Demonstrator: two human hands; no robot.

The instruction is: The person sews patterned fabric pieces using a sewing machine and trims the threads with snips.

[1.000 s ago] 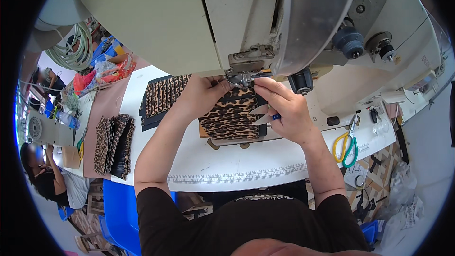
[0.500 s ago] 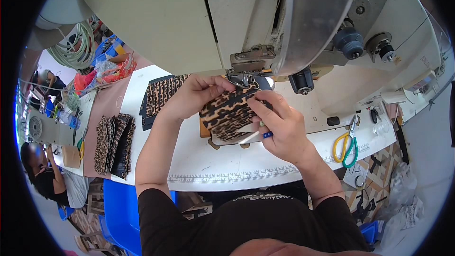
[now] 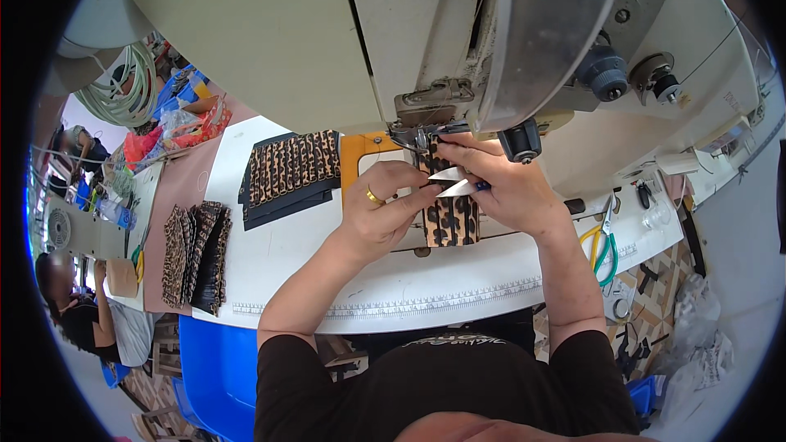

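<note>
A leopard-print fabric piece with dark stripes (image 3: 450,227) lies lengthwise on the sewing machine bed, its far end at the presser foot (image 3: 420,139). My left hand (image 3: 368,211), a gold ring on one finger, pinches the piece's left edge between thumb and forefinger. My right hand (image 3: 524,184) rests over its right side, fingers stretched toward the presser foot. Small thread snips (image 3: 447,174) are tucked in that hand, their two pale blades pointing left across the fabric, close to my left fingertips. The handle is hidden under my right hand.
The machine head (image 3: 262,41) hangs over the work. Leopard-print pieces (image 3: 295,165) lie on dark ones at left, with another bundle (image 3: 196,254) farther left. Yellow-and-green-handled scissors (image 3: 607,258) lie right. A blue bin (image 3: 214,376) stands below; another person (image 3: 82,315) sits at far left.
The fabric piece has turned from slanted to straight and now lies flat at the presser foot. My left hand came nearer to me; my right moved right and farther away. The snips' blades now show apart.
</note>
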